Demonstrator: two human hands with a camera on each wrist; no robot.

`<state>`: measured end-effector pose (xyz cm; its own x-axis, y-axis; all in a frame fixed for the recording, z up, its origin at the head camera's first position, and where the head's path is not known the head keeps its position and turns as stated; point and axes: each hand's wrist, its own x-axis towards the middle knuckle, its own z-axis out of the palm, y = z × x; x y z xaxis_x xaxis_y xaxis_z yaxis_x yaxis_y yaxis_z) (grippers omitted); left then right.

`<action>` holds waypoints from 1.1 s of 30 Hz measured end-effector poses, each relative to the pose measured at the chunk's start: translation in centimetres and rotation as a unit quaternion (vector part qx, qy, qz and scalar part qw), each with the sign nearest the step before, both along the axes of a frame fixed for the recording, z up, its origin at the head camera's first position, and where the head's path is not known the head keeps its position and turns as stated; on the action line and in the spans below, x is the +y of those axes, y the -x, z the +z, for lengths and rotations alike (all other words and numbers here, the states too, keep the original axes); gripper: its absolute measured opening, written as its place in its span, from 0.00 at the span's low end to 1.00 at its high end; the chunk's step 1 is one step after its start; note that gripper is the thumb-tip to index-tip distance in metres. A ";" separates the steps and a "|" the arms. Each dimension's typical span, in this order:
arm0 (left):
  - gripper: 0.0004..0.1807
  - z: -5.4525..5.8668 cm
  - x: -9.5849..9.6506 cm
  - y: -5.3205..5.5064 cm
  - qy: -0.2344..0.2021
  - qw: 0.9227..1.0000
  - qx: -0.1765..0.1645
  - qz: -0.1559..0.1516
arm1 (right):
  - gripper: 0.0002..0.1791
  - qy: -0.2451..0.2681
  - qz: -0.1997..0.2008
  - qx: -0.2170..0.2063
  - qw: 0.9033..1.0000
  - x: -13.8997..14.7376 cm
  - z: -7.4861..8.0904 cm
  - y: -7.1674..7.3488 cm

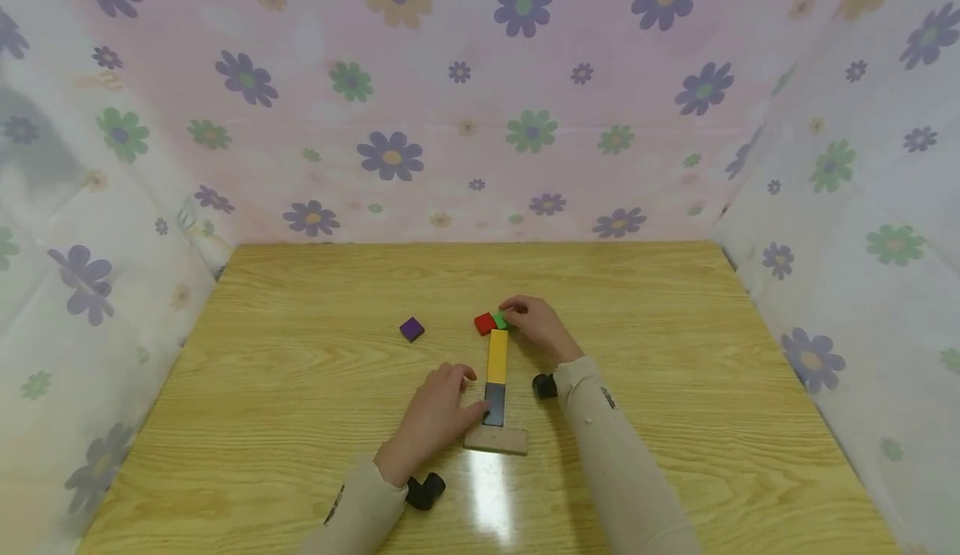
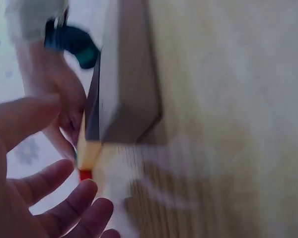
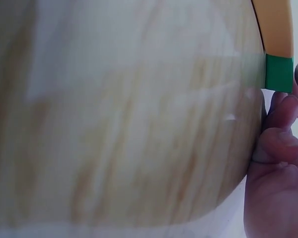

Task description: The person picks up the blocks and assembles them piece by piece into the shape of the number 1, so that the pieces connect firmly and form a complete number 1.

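A row of blocks lies on the table in the head view: a plain wooden block (image 1: 504, 441) set crosswise nearest me, then a black block (image 1: 495, 407), a yellow block (image 1: 497, 357), a green block (image 1: 499, 320) and a red block (image 1: 484, 323). My right hand (image 1: 542, 327) is at the far end, fingertips right beside the green block (image 3: 279, 73). To the left of the row is my left hand (image 1: 437, 412), its fingers spread and loosely bent. Its thumb tip overlaps the black block's left edge, and nothing sits between thumb and fingers.
Off to the left, a purple block (image 1: 412, 329) lies by itself on the wood-grain table (image 1: 300, 305). Flower-patterned cloth (image 1: 457, 105) hangs behind the table and along both sides. Dark wrist cameras (image 1: 426, 492) show at both sleeves.
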<state>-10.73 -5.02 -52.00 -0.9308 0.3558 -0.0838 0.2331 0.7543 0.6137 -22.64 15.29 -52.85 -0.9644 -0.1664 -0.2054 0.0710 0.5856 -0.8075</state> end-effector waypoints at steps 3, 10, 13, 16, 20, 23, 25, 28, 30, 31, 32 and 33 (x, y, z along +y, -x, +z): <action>0.35 0.2 0.4 -1.6 0.073 0.994 0.059 -0.049 | 0.13 -0.004 0.006 0.006 1.000 0.0 0.1 0.0; 0.43 0.0 1.5 -3.8 0.165 0.970 0.146 -0.104 | 0.15 -0.030 0.031 0.019 0.999 -0.4 0.3 0.0; 0.42 -0.3 1.7 -4.1 0.165 0.970 0.147 -0.097 | 0.16 -0.051 0.055 0.038 0.996 -0.6 0.3 0.1; 0.40 -0.6 1.9 -4.2 0.158 0.972 0.145 -0.093 | 0.15 -0.068 0.074 0.057 0.993 -0.5 0.2 0.1; 0.38 -1.0 2.0 -4.3 0.159 0.972 0.151 -0.089 | 0.16 -0.072 0.091 0.064 0.991 -0.3 0.1 0.2; 0.38 -1.2 2.0 -4.3 0.162 0.971 0.153 -0.087 | 0.16 -0.066 0.104 0.064 0.990 -0.2 0.1 0.3; 0.38 -1.2 2.0 -4.3 0.162 0.971 0.154 -0.087 | 0.16 -0.063 0.111 0.063 0.990 -0.2 0.0 0.4; 0.38 -1.1 1.9 -4.3 0.158 0.972 0.153 -0.086 | 0.16 -0.061 0.119 0.061 0.989 -0.2 0.1 0.5; 0.39 -1.1 1.9 -4.2 0.155 0.973 0.152 -0.082 | 0.15 -0.063 0.122 0.062 0.989 -0.3 0.1 0.5; 0.39 -1.1 1.9 -4.2 0.153 0.973 0.152 -0.080 | 0.15 -0.064 0.121 0.063 0.989 -0.3 0.1 0.5; 0.39 -1.2 1.9 -4.2 0.152 0.973 0.152 -0.079 | 0.15 -0.065 0.119 0.062 0.989 -0.3 0.2 0.6; 0.39 -1.2 1.9 -4.2 0.150 0.974 0.152 -0.076 | 0.14 -0.067 0.116 0.059 0.989 -0.4 0.2 0.6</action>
